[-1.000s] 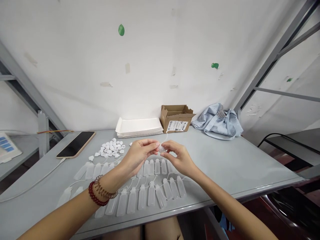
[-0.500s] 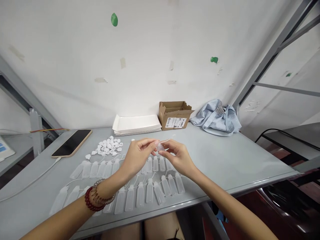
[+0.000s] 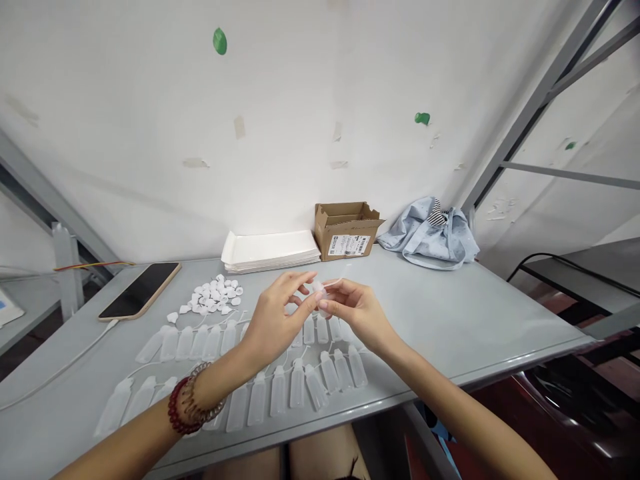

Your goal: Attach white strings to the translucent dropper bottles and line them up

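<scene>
Head view: the right hand (image 3: 365, 319) has its thumb and index finger pinching a small translucent piece (image 3: 319, 288), which lies at the fingertips, directly between the two hands. The left hand (image 3: 278, 317) meets it from the other side: the thumb tip is against the piece, the index finger is raised and spread away from the thumb, and whether the remaining fingers grip it cannot be determined. A thin pale strap (image 3: 343, 275) projects up and to the right from the right fingers. Left of the left fingers, well apart, a heap of white caps (image 3: 215, 295) rests on the worktop (image 3: 460, 320). Below the fingers, towards the wearer, translucent bottles lie in two rows, an upper row (image 3: 199, 342) and a lower row (image 3: 257, 400), both partly covered by the left forearm. Beyond the fingers, a white stack (image 3: 273, 248) stands beside a cardboard box (image 3: 345, 237), and light blue fabric (image 3: 437, 237) lies bunched further right. A phone (image 3: 141, 290) lies far left of the fingers, past the caps, with a white cable (image 3: 65, 375) at its near end.
</scene>
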